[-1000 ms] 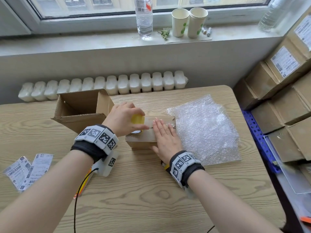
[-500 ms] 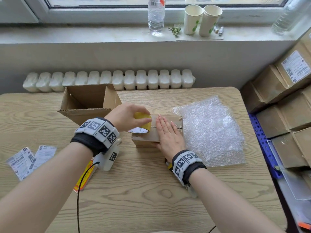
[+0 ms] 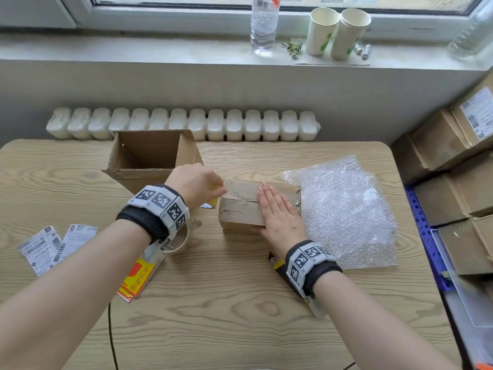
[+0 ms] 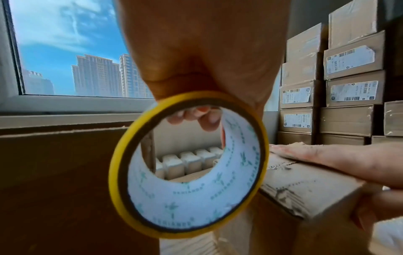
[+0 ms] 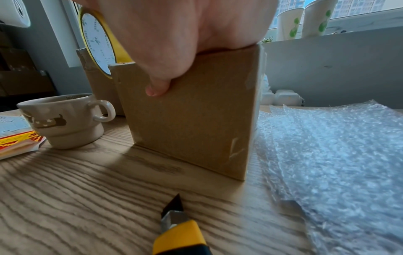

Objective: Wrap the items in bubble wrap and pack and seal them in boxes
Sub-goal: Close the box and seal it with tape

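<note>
A small brown box [image 3: 248,206] sits shut in the middle of the wooden desk [image 3: 213,303]. The right hand [image 3: 280,214] lies flat on top of the box with its fingers straight, and the thumb hangs down the near side. It presses the flaps down.

The left hand [image 3: 196,186] is at the left end of the box. Its fingers are curled round a roll of yellow tape [image 4: 187,165], which hangs beside the box's left edge. The roll has a white inside with little green marks.

Just right of the box lies a sheet of bubble wrap [image 3: 344,209], flat on the desk. To the far left stands an open box [image 3: 149,158] with its flaps up.

A cup [image 5: 65,119] with a handle stands near the left wrist, next to a red and yellow packet [image 3: 136,279]. A yellow and black knife [image 5: 179,229] lies on the desk under the right wrist. Some paper labels [image 3: 53,247] lie at the left edge. Two paper cups [image 3: 336,33] and a water bottle [image 3: 262,22] stand on the window sill. More brown boxes [image 3: 458,169] are piled on the right.
</note>
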The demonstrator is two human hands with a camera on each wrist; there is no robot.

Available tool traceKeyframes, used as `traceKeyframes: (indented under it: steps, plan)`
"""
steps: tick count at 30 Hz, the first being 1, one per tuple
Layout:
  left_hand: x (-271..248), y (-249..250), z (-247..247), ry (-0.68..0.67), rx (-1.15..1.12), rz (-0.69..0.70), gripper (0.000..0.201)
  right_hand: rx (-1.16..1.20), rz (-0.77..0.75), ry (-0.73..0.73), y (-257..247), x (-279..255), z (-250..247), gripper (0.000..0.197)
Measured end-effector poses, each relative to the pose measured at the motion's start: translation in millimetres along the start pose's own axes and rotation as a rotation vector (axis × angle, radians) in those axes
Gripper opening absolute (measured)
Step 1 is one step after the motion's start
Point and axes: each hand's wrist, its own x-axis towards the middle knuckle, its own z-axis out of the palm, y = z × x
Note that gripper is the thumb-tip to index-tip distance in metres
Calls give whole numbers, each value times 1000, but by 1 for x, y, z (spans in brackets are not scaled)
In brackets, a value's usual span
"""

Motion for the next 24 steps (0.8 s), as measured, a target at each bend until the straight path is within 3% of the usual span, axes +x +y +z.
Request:
traceKeyframes:
  steps: [15, 21, 24]
  plan:
    - [7, -4, 40, 58, 73, 49, 35, -11, 76, -25, -22, 1, -1, 96]
    - [7, -6, 44, 51, -32, 20, 32, -30, -117, -11, -55, 18, 9, 87]
    - [4, -7, 45, 55, -41, 9, 32, 12, -128, 47, -57, 20, 15, 83]
